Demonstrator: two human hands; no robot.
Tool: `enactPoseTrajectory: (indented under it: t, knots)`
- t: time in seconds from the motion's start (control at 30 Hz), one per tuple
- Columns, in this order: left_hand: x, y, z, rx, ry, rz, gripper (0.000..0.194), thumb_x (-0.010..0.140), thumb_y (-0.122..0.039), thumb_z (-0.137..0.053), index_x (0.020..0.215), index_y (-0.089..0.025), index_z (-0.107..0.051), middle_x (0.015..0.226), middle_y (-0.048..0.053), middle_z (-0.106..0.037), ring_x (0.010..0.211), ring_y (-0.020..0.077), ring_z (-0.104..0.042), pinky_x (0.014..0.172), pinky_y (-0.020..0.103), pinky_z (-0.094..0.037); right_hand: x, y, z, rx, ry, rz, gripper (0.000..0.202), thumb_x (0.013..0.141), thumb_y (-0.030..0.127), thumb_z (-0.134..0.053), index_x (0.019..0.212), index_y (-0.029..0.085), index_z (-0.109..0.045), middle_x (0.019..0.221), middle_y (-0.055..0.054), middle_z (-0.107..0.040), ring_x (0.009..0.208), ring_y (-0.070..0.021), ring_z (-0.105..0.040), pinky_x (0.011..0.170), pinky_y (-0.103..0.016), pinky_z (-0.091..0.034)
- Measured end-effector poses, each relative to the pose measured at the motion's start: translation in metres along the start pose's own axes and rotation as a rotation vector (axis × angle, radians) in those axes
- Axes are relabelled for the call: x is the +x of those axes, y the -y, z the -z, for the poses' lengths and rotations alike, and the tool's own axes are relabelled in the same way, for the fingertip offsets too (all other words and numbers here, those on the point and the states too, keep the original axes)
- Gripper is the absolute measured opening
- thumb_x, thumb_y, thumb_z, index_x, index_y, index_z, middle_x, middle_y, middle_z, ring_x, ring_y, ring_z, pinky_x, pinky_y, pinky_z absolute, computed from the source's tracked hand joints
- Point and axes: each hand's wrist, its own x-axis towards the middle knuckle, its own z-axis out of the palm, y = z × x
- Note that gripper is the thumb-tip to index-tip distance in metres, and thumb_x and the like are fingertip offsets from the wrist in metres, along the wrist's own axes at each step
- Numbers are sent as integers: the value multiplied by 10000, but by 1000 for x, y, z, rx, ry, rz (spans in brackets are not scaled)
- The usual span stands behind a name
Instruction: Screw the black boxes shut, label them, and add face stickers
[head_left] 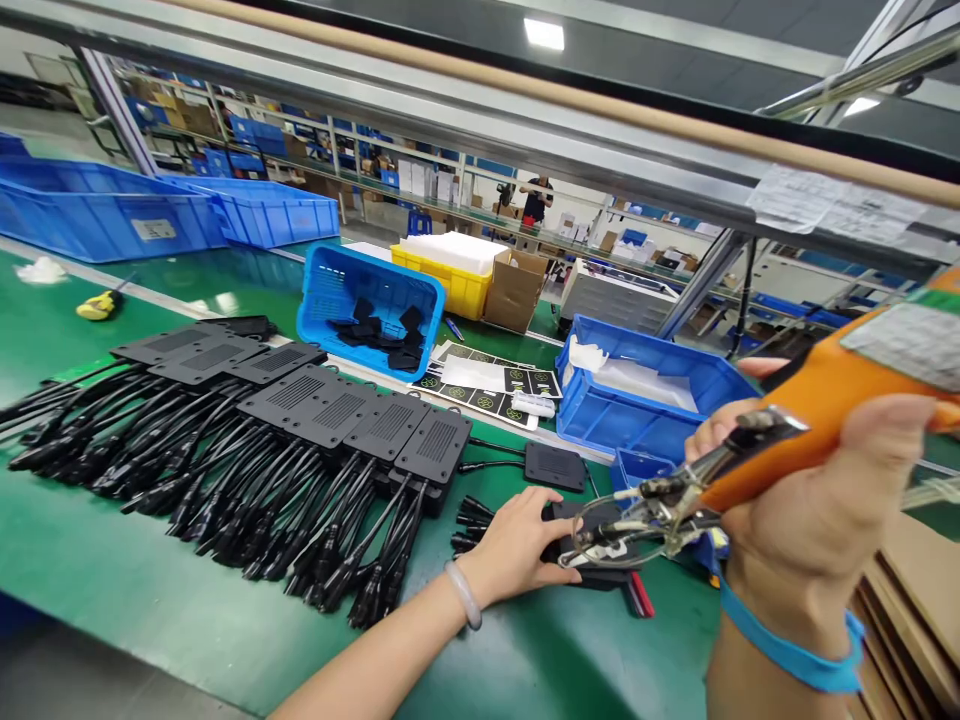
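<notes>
Right hand [802, 510]: wrapped around the orange tool [817, 400], full grip, front end angled down and left over the box [600, 514]. Box lies on the bench [540, 660], toward the right end, set in from the near edge; the tool hides much of it. Left hand [517, 545]: thumb and fingers a little apart at the box's left side, close to the tool's tip. Cannot tell whether it pinches or only steadies.

Red strip [643, 595] sticks out at the box's near right corner. Plugs [469, 525] just left of the box, partly behind the left hand. Spare box [555, 466] beyond, toward the far edge, leads pointing left. Long row of boxes [442, 445] to the left, cables [262, 500] spread toward the near edge.

Risks, as judged: fingertips so near the tip that a slip could nick them. Box apparently steadied from one side, so an off-centre push might swivel it. Loose wire loops at the tool's front could snag box or fingers. Left forearm, if swung left, might drag the nearest cables and pull boxes askew.
</notes>
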Motion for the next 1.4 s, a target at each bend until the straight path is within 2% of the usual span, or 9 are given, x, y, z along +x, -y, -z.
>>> enactPoseTrajectory:
  t: [0.3,0.6,0.73,0.83,0.97,1.13,1.27,1.33,1.4]
  knots:
    - [-1,-3,2,-35,-17,17,620,704,-501,-862,1241,-258,-669,1292,133,-544,1117,317,-577,936,442,-528,-28,-34,3,45,58,-92,530,872,678,-468,968,196,-668,599,5,-537,385,-163,-502,296,-290,-363]
    - [2,-6,-6,-25,-41,58,369,743,-485,-814,1025,-258,-743,1187,110,-559,1085,291,-583,893,387,-530,-45,-43,3,7,51,35,472,883,610,-486,963,174,-649,586,-7,-590,425,-128,-502,372,-240,-384]
    - [4,-7,-3,-12,-1,90,501,690,-470,-856,1129,-275,-713,1184,94,-565,1030,275,-602,866,375,-545,-51,-41,4,86,64,-39,499,823,675,-528,924,194,-612,548,18,-550,395,-127,-470,370,-251,-372]
    - [4,-11,5,13,43,110,589,693,-487,-856,1215,-279,-680,1211,106,-571,1062,293,-619,871,385,-553,-38,-34,17,171,85,-114,560,711,744,-577,913,222,-592,514,37,-523,380,-150,-460,348,-282,-384]
    - [18,-14,20,64,57,176,561,774,-457,-796,1257,-216,-644,1219,112,-605,1060,285,-646,913,378,-543,2,-13,52,162,4,-61,628,684,812,-568,905,227,-629,526,26,-492,382,-151,-448,328,-298,-364]
    - [62,13,30,138,62,304,467,895,-336,-695,1291,-121,-574,1240,166,-617,1147,306,-612,973,442,-508,39,6,84,109,5,-11,670,618,852,-590,850,229,-675,505,16,-457,370,-149,-407,310,-311,-313]
    - [84,37,27,164,151,321,413,936,-349,-663,1293,-162,-574,1359,133,-573,1237,316,-560,1034,568,-451,36,-5,86,110,79,-36,648,697,815,-569,928,222,-688,519,8,-492,381,-150,-438,338,-306,-343]
    - [81,34,26,181,156,323,432,937,-288,-652,1341,-177,-547,1458,171,-491,1345,377,-459,1075,658,-365,30,-17,83,89,51,-45,666,708,808,-567,954,203,-698,533,1,-524,382,-152,-463,345,-300,-362]
    - [68,21,26,180,145,296,463,947,-215,-612,1397,-186,-506,1525,198,-411,1421,382,-363,1124,653,-297,24,-30,80,64,12,-55,687,713,810,-557,966,187,-702,546,1,-545,371,-157,-472,322,-292,-355]
